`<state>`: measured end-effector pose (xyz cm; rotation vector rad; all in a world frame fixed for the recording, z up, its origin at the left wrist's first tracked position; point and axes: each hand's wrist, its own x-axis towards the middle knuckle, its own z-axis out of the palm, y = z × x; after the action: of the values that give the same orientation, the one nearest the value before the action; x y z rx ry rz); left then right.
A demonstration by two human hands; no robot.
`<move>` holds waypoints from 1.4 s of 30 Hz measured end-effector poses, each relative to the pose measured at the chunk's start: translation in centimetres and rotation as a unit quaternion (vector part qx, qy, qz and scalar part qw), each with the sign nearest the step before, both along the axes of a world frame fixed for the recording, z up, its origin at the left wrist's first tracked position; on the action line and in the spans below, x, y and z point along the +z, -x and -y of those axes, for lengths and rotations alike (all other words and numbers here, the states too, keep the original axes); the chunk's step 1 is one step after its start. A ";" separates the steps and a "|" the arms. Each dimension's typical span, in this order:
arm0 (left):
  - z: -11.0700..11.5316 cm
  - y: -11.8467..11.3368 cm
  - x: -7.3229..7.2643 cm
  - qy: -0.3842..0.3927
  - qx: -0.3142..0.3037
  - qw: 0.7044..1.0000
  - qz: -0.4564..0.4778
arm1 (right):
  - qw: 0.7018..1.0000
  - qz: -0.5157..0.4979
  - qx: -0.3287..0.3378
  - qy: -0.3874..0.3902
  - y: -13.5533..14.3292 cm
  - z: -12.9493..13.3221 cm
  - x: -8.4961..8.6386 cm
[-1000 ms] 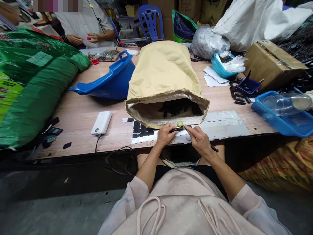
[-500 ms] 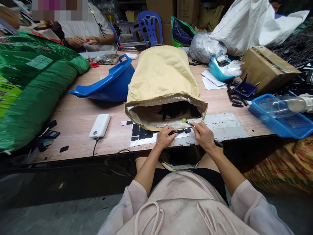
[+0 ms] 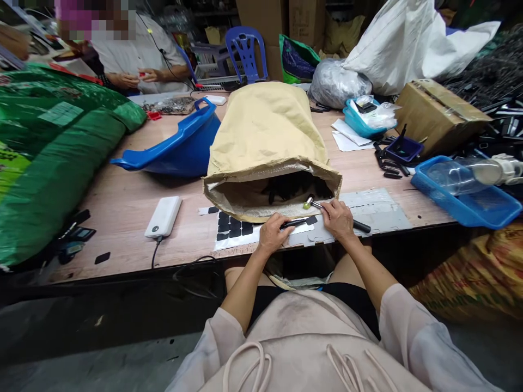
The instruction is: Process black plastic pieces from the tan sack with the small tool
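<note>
My right hand is closed around a small hammer with a yellow-green face, a metal head and a black grip. Its head sits just in front of the mouth of a tan sack. In my left hand is a slim black plastic piece, pinched at the table's front edge and pointing right. A dark square patch lies at the piece's far end; I cannot tell whether they are joined. Black pieces fill part of the sack's opening. Beneath my left hand lies a white sheet of black stickers.
A white power bank with a cable lies left, near a blue basin and a green sack. At right are a blue tray holding a plastic bottle, and a cardboard box. Across the table sits a person.
My right hand has turned the hammer, so its head stands more upright and its black grip shows on the table side. My left hand keeps the black piece. The view has shifted slightly.
</note>
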<state>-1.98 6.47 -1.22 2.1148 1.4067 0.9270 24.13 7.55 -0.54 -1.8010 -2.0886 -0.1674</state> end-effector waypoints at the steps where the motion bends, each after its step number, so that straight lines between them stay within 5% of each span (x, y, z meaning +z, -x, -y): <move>1: 0.6 -0.1 0.2 -0.014 -0.013 1.000 0.008 | 1.000 0.001 0.000 0.002 0.0 0.0 0.0; 5: 5.0 -0.9 0.4 -0.053 -0.145 0.987 0.036 | 1.000 0.005 0.000 -0.001 -0.1 -0.1 -0.1; 8: 8.3 -1.4 -1.3 0.005 -0.254 0.967 0.003 | 1.000 0.007 0.002 -0.007 -0.1 -0.1 -0.1; 14: 9.1 -0.6 -6.7 0.296 -0.144 0.928 -0.174 | 1.000 0.005 -0.001 -0.004 0.0 -0.2 -0.1; 18: 8.8 -0.2 -7.4 0.291 -0.163 0.921 -0.201 | 1.000 0.004 -0.003 -0.006 0.0 -0.2 -0.1; 21: 9.3 -1.1 -5.5 0.149 -0.225 0.956 -0.119 | 1.000 0.006 -0.005 -0.010 0.1 -0.1 0.0; 23: 9.3 -2.3 -2.8 0.011 -0.228 0.973 -0.016 | 1.000 0.008 -0.006 -0.013 0.1 -0.1 -0.1; 27: 7.8 -4.3 5.1 -0.180 -0.121 0.958 0.186 | 1.000 0.009 -0.008 -0.018 0.1 -0.1 -0.2; 30: 5.4 -4.1 11.4 -0.225 -0.028 0.935 0.272 | 1.000 0.008 -0.007 -0.016 0.1 -0.1 -0.2; 33: 2.9 -2.7 15.7 -0.259 0.033 0.918 0.300 | 1.000 0.007 -0.007 -0.008 0.1 -0.1 -0.1; 35: 1.7 -1.9 16.7 -0.292 0.076 0.904 0.304 | 1.000 0.007 -0.008 -0.002 0.1 0.0 0.0; 37: 1.0 -1.3 16.2 -0.350 0.123 0.878 0.302 | 1.000 0.007 -0.008 0.003 0.1 0.0 0.1; 40: 0.4 -1.4 13.0 -0.422 0.122 0.865 0.243 | 1.000 0.006 -0.009 0.009 0.2 0.0 0.1; 42: -0.3 -1.7 10.0 -0.382 0.103 0.903 0.166 | 1.000 0.004 -0.009 0.014 0.2 0.0 0.1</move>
<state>-0.31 6.80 8.83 2.1502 1.2090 2.0906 23.91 7.54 -0.47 -1.8390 -2.0909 -0.1524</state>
